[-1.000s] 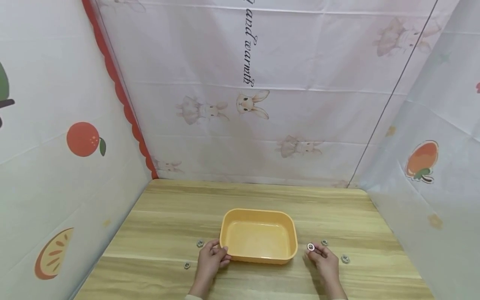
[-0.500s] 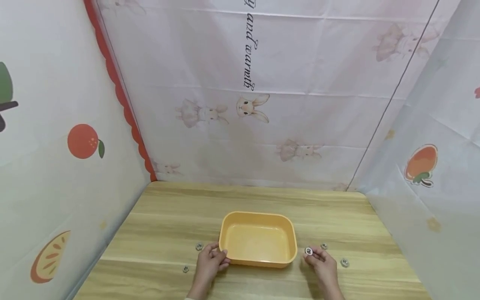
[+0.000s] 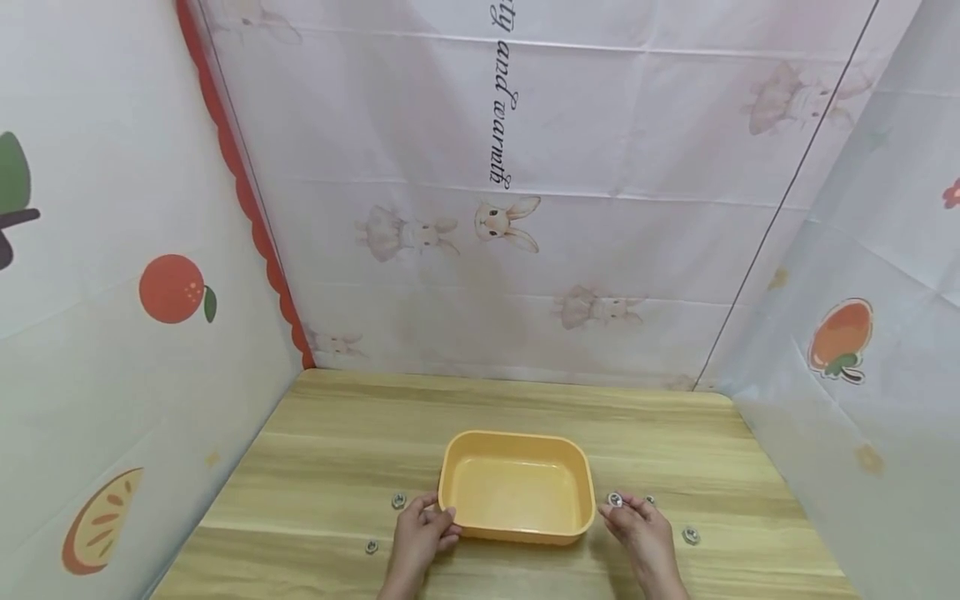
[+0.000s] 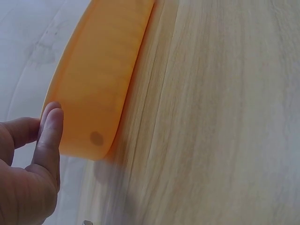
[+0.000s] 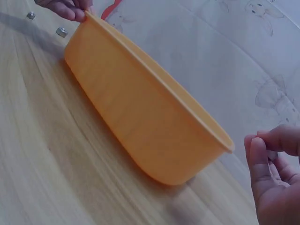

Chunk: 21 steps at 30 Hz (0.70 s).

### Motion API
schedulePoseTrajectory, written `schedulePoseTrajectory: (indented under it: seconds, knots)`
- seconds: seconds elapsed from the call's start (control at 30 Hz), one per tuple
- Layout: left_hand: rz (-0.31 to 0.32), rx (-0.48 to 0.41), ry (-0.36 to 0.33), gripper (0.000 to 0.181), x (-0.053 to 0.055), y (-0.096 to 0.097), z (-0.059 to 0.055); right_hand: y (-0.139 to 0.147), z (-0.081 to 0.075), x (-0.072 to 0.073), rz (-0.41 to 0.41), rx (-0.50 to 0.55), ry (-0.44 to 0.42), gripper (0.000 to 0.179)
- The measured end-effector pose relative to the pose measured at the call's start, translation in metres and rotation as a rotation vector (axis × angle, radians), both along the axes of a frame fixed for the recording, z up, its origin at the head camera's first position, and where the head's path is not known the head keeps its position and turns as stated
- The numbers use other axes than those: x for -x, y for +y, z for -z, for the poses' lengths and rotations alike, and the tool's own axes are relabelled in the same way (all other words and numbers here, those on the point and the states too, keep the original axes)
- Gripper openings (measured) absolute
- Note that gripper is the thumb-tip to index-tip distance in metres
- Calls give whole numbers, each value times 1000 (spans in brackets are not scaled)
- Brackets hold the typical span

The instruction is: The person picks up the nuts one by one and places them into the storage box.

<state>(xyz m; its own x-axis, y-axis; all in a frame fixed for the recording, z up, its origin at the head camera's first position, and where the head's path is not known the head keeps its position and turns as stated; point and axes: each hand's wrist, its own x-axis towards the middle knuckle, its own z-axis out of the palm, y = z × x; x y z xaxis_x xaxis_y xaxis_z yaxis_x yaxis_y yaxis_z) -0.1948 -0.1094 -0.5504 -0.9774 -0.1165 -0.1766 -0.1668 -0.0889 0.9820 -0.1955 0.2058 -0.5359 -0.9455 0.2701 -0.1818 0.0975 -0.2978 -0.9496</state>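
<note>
A yellow-orange rectangular plastic box [image 3: 517, 492] stands on the table, its inside bare. My left hand [image 3: 422, 535] grips the rim at the box's near left corner; in the left wrist view its fingers [image 4: 52, 124] lie against the box's outer wall [image 4: 101, 65]. Just off the box's right side, my right hand [image 3: 643, 533] pinches a metal hex nut [image 3: 615, 499] between thumb and fingers. That nut is mostly hidden by the fingers in the right wrist view. Behind the right hand lies another nut [image 3: 650, 500], partly covered.
Two nuts, one farther [image 3: 398, 500] and one nearer [image 3: 372, 547], lie left of the box. Another nut [image 3: 691, 535] lies right of my right hand. Printed cloth walls [image 3: 480, 333] enclose the back and sides of the wooden table [image 3: 337, 417].
My right hand has moved slightly left, closer to the box, still pinching the nut. The left hand keeps its hold on the rim. The head view has tilted a little upward.
</note>
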Motion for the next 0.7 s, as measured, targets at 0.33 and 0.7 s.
schedulePoseTrajectory:
  seconds: [0.33, 0.7]
  knots:
    - [-11, 21, -12, 55, 2, -5, -2, -14, -22, 6, -50, -174, -42, 47]
    - [-4, 9, -5, 54, 5, -2, 2, -19, -26, 15, -93, -311, -35, 38]
